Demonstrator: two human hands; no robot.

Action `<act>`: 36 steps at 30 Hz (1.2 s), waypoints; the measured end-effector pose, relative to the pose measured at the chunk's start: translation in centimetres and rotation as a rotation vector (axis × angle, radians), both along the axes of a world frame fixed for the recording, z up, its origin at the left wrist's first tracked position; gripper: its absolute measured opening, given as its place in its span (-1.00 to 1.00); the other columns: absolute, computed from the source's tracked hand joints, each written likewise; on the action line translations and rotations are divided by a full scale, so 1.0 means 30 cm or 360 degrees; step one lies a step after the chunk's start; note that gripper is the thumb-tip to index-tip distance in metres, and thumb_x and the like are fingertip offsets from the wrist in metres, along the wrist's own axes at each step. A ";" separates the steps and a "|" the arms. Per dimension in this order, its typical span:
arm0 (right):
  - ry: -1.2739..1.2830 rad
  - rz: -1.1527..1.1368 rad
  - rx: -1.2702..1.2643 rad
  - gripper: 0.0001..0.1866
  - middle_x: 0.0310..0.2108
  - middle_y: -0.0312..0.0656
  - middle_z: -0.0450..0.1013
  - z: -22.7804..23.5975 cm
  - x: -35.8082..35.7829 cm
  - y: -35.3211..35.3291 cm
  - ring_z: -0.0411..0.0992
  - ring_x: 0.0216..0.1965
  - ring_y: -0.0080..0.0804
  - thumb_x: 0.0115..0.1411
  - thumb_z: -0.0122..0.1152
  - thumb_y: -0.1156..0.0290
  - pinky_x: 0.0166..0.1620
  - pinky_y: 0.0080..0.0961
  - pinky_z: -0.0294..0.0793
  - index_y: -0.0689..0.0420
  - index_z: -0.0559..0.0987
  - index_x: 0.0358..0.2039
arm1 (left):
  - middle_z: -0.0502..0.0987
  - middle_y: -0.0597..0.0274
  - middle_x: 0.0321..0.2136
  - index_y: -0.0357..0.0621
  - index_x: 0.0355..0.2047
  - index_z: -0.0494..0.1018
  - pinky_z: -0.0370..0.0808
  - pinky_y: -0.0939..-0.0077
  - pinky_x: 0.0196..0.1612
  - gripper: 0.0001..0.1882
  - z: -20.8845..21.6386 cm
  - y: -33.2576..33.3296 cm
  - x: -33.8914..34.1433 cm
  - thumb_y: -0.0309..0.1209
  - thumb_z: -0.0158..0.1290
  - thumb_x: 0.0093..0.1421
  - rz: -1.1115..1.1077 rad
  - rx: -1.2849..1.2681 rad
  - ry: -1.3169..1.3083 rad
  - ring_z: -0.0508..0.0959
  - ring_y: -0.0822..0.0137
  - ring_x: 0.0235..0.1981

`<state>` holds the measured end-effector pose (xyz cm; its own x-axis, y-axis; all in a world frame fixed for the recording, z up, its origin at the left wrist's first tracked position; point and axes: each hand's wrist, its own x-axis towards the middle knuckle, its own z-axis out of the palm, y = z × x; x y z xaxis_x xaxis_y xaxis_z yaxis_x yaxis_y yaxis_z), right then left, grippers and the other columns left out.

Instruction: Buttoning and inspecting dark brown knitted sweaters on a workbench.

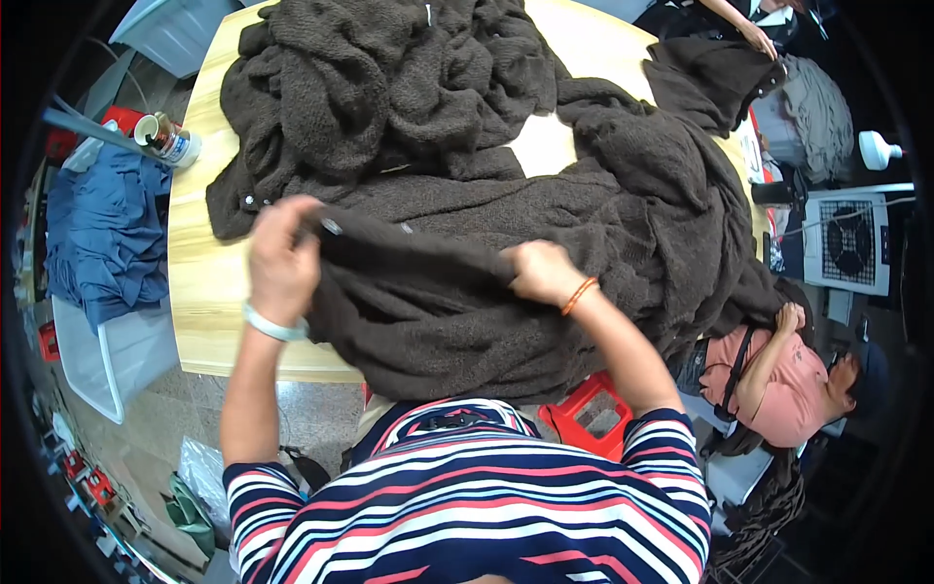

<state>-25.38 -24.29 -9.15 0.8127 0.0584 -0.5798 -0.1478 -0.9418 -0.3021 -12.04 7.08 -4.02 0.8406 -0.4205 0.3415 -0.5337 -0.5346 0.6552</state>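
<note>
Dark brown knitted garment [428, 311] spread over the near edge of the round wooden surface [209, 292], lower part hanging off toward the striped shirt, upper edge lifted clear and stretched taut between both hands. Held that way, at a guess, to pull the edge straight and bring the small pale buttons [331, 226] along it into sight. Left hand [282, 255] raised above the cloth, fingers curled over and closed tight on a bunched fold at the buttoned edge, white band at the wrist. Right hand [538, 273] lower and further along the same edge, fist shut on a pinch of knit, orange band at the wrist; fingertips buried in the fabric, so exact finger placement not visible. Both grips closed on the garment, no slack between them. Behind, a large heap of the same brown knitwear [409, 88] piled across the far half of the surface and trailing off the right side, touching the held piece, so hard to tell where one garment ends and the next begins. At the left rim of the surface, a paper cup and a small bottle [167, 138], well apart from the hands. Beside the surface on the left, blue cloth [102, 234] in a pale bin. To the right, a seated person in a pink top [778, 375]; at the far top right, another person's hand [757, 37] on the brown knit. Red stool [592, 414] under the near edge.
</note>
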 end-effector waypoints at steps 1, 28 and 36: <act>-0.0045 -0.0108 -0.0286 -0.67 -0.30 -0.07 0.56 0.007 -0.006 -0.066 0.54 -0.20 -0.09 -0.13 0.19 0.42 -0.09 -0.18 0.52 -0.04 0.62 -0.26 | 0.53 0.05 -0.36 -0.17 -0.21 0.50 0.48 0.36 -0.17 -0.62 0.047 0.017 0.058 -0.73 -0.01 -0.06 0.0051 0.0008 -0.0117 0.56 0.09 -0.28; -0.1185 -0.0404 0.0326 -0.88 -0.46 -0.12 0.46 0.057 -0.453 -0.353 0.44 -0.38 -0.14 0.00 0.33 0.48 -0.27 -0.31 0.43 0.17 0.55 -0.44 | 0.36 -0.10 0.01 -0.17 0.07 0.35 0.34 0.15 0.07 -0.42 -0.308 0.176 -0.548 -0.47 0.21 -0.02 -0.0097 0.0361 0.0297 0.39 -0.12 0.01; -0.0718 0.0188 0.0421 -0.69 -0.34 -0.13 0.45 -0.034 -0.627 -0.087 0.46 -0.27 -0.15 0.02 0.34 0.21 -0.22 -0.30 0.49 0.13 0.57 -0.29 | 0.45 -0.01 -0.19 -0.23 -0.12 0.41 0.32 0.13 0.04 -0.49 -0.464 0.175 -0.775 -0.42 0.27 -0.13 -0.0217 0.0674 0.0586 0.42 -0.04 -0.11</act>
